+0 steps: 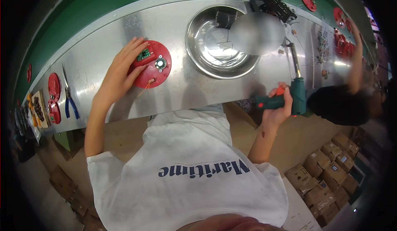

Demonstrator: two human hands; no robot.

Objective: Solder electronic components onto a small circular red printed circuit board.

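My left hand (118, 71) rests on the left side of a red round disc (162, 77), fingers and thumb gripping around its raised red box. A small green circuit board (144, 55) shows in that box, and a round metal part with a pale centre (160, 63) sits beside it. A thin orange wire hangs off the disc's near side. In my right hand (278, 114) is a dark green soldering gun (298, 92), held by its handle at the bench's near edge. Its long metal tip points away from me, toward the back of the bench.
A steel basin (194, 61) holding thin wires stands between my hands, partly covered by a blurred grey circle. Behind it is a black device (279, 7). Blue-handled pliers (71, 102) and red discs (53, 87) lie left. Another person (343, 102) reaches in at right.
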